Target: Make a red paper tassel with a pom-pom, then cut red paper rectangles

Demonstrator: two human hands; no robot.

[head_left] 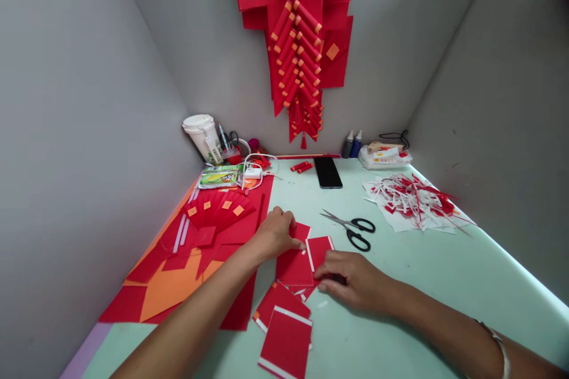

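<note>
Red paper cards (294,266) lie near the middle of the desk (444,272), a little toward its front edge, and both hands are on them. One card (319,249) with a white strip on its left side sits at the top of the group; the left hand (276,232) lies flat with its fingertips pressing on the cards beside it, not closed around anything. The right hand (353,278) rests palm down just below this card, the fingers bent a little and touching the lower edge of the cards; it presses more than it grips. More red cards (284,331) with white strips are spread toward the front edge of the desk, overlapping each other.

Black-handled scissors (353,228) lie just beyond the right hand, closed, apart from it. Along the left edge there are large red and orange sheets (178,284) with a folded red paper fan (217,216) on them. Near the right edge is a heap of red and white paper scraps (411,198). At the back edge lie a dark phone (328,172), a white cup (202,133) in the left back corner, and two small glue bottles (352,144). A red paper firecracker decoration (300,53) hangs on the back wall
</note>
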